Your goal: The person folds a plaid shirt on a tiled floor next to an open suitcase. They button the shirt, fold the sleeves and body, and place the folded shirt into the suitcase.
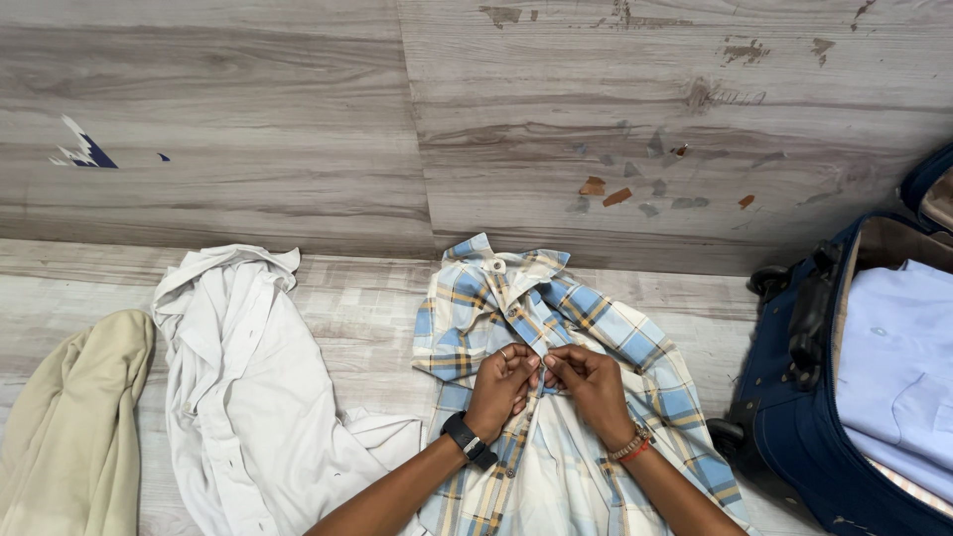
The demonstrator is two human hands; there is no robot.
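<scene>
A blue, white and yellow plaid shirt (596, 328) lies front-up on the pale wood floor, collar toward the wall. My left hand (501, 382), with a ring and a black wristwatch, pinches the shirt's front placket at chest height. My right hand (591, 382), with a red and gold bracelet, grips the opposite edge of the placket. The fingertips of both hands meet at the middle of the shirt front. Below my hands the shirt's front lies parted.
A crumpled white shirt (248, 397) lies to the left, and a beige garment (69, 437) further left. An open navy suitcase (794, 417) at the right holds a folded light blue shirt (893, 367). A grey wood-pattern wall (397, 119) rises behind.
</scene>
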